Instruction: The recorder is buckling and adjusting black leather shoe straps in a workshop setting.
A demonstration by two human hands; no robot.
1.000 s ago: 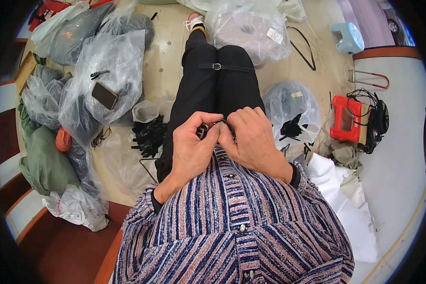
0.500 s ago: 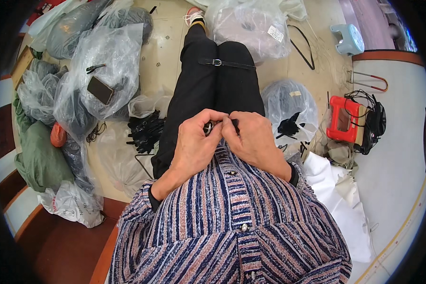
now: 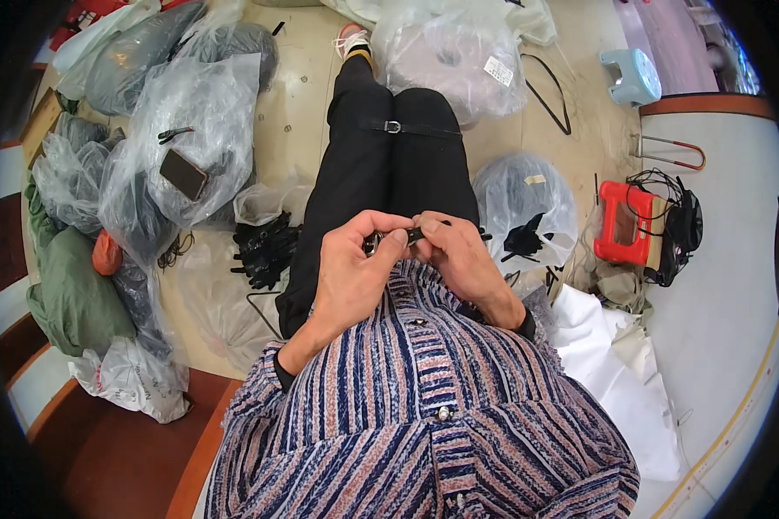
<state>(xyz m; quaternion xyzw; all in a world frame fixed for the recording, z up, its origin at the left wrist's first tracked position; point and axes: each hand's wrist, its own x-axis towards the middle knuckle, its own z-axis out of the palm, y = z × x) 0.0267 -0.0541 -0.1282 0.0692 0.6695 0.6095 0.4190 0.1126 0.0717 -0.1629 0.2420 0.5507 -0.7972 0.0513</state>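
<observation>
Pinching a black piece (image 3: 416,234), fingers of left hand (image 3: 352,264) and right hand (image 3: 460,259) narrow, dark tip (image 3: 486,236) now showing at right

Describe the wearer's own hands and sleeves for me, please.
The left hand and right hand are ungloved. The sleeves are textured knit, striped in navy, white and dusty pink. Plain black cuffs show beyond them at both wrists. I see no cables on either arm.
</observation>
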